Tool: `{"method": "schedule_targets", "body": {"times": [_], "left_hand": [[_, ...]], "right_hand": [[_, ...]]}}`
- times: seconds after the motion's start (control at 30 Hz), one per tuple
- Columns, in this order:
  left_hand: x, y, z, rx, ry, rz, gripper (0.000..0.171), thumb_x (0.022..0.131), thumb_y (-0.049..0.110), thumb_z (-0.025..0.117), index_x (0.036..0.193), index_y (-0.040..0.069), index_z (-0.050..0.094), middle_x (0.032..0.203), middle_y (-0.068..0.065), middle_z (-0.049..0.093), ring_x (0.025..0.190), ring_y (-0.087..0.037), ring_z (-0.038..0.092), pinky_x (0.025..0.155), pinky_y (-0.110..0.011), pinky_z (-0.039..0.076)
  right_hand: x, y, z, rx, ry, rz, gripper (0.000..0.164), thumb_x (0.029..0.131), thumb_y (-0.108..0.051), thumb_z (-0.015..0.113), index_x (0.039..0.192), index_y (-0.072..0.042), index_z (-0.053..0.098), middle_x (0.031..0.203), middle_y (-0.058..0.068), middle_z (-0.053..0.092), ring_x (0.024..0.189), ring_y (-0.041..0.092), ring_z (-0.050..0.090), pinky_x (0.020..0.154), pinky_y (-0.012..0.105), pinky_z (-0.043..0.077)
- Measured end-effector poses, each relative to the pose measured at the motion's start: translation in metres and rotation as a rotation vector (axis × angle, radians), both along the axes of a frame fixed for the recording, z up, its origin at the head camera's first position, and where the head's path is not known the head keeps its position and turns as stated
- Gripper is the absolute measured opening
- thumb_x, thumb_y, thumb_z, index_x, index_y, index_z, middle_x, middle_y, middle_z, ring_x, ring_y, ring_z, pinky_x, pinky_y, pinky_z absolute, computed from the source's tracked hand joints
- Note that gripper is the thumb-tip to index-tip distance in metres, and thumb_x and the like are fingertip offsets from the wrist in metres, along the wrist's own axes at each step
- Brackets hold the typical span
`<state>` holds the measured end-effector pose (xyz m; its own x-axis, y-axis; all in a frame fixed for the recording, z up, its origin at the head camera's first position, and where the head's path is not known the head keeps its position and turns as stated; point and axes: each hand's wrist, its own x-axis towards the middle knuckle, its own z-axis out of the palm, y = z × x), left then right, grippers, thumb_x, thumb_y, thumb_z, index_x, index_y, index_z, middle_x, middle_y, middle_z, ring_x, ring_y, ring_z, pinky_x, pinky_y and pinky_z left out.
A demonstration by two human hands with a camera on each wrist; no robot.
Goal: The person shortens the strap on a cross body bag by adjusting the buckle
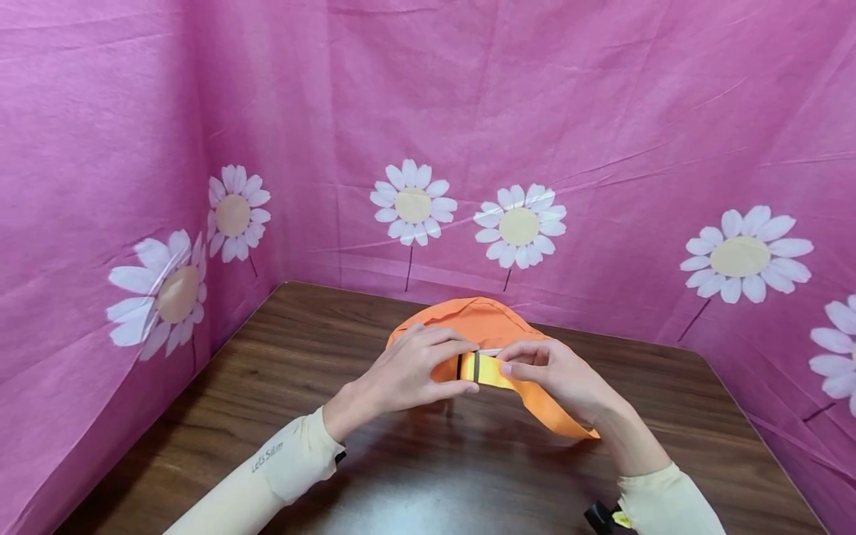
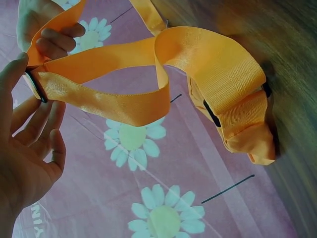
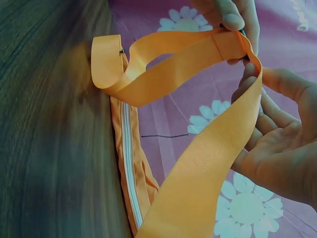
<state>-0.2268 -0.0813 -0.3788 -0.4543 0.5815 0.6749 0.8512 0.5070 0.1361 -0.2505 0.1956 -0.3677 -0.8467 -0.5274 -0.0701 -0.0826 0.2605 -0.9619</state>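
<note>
An orange waist bag [image 1: 476, 316] stands on the table behind both hands, its white zipper [image 3: 130, 163] showing in the right wrist view. Its wide webbing strap [image 1: 551, 412] is raised in front of it and folded into a loop [image 2: 119, 106]. Thumb and fingertips of my left hand [image 1: 404, 369] pinch a black strap slider [image 2: 35, 85] at its edges. Just to the right, my right hand [image 1: 568, 379] pinches the strap between thumb and fingers close to the slider. A second black strap fitting [image 2: 212, 113] sits nearer the bag.
The dark wood-grain table [image 1: 321, 334] lies under the bag and hands. Pink cloth [image 1: 588, 89] printed with white daisies hangs along its back and sides. A small black item [image 1: 600, 516] shows beside the right sleeve.
</note>
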Motion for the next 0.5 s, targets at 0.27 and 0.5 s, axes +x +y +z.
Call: {"method": "schedule_targets", "body": {"times": [0.27,0.5], "left_hand": [[0.0004,0.0012,-0.0006,-0.007,0.019,-0.015,0.051,0.085,0.047,0.082,0.122,0.013,0.074,0.114,0.006,0.067,0.108,-0.008,0.058,0.09,-0.037,0.044],[0.0028,0.002,-0.0001,-0.004,0.049,-0.028,0.052,0.086,0.049,0.08,0.123,0.013,0.074,0.113,0.005,0.067,0.109,-0.009,0.059,0.093,-0.038,0.044]], "right_hand": [[0.0033,-0.0033,-0.0003,-0.001,0.03,-0.04,0.03,0.09,-0.026,0.08,0.112,-0.006,0.074,0.114,0.015,0.065,0.101,0.029,0.057,0.082,0.038,0.051],[0.0071,-0.0067,0.0016,0.033,0.085,-0.046,0.028,0.089,-0.026,0.081,0.107,-0.006,0.076,0.106,0.014,0.064,0.097,0.028,0.057,0.077,0.035,0.05]]}}
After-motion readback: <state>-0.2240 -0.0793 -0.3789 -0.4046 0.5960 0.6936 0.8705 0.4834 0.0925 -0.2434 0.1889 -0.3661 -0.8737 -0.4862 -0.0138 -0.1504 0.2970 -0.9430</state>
